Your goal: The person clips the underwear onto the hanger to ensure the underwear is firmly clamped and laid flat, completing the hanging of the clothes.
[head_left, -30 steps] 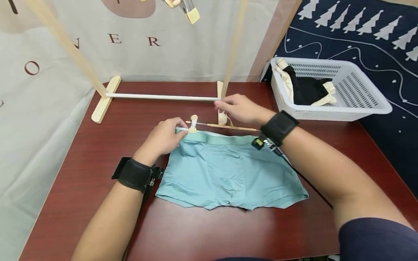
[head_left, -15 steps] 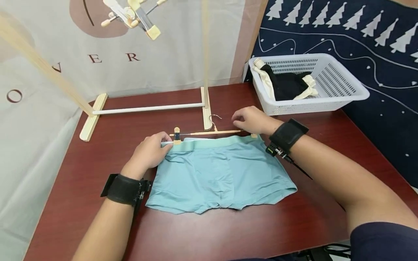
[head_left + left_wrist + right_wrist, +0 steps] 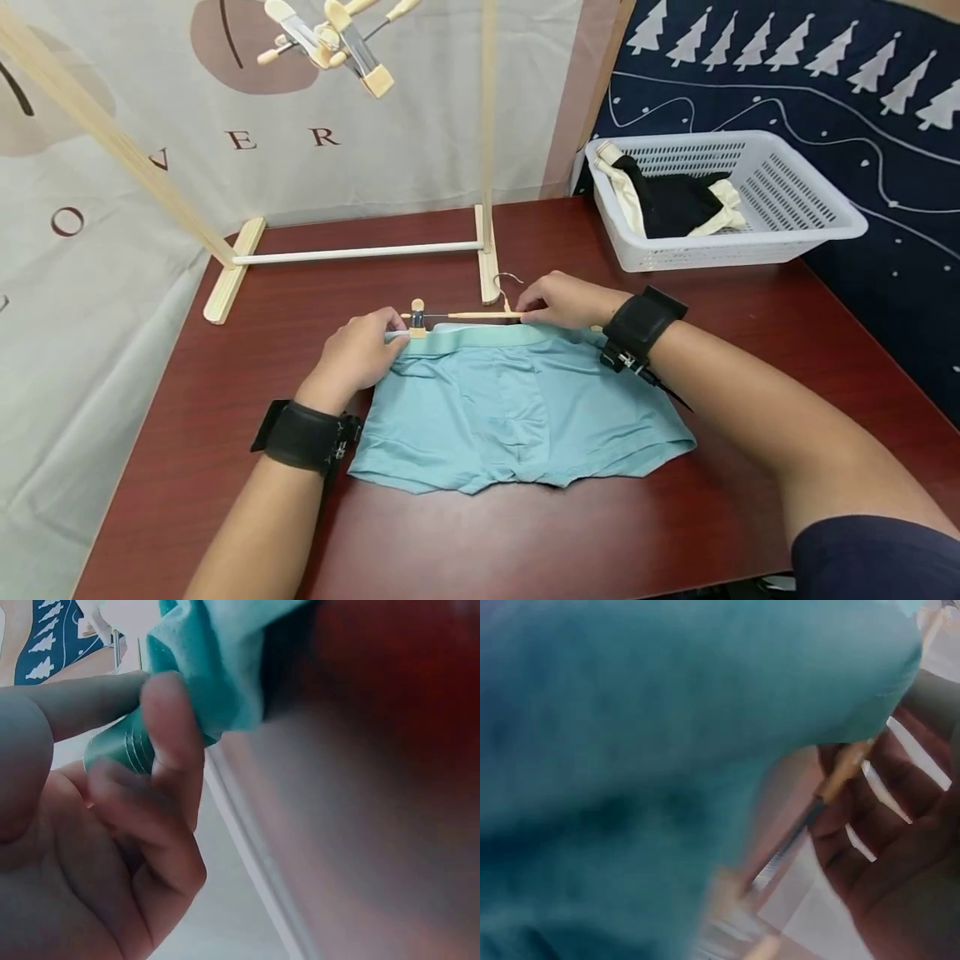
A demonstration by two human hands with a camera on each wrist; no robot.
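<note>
Dark red desk against a printed cloth backdrop; a wooden rack stands at its rear, a white basket of clothes to the right. Teal briefs lie flat at desk centre. Left hand: fingers curled, pinching the waistband corner beside the hanger's clip. Right hand: fingers curled onto the wooden clip hanger lying along the waistband.

Matt teal cloth briefs — pale wooden hanger, metal hook — on glossy red-brown table
</note>
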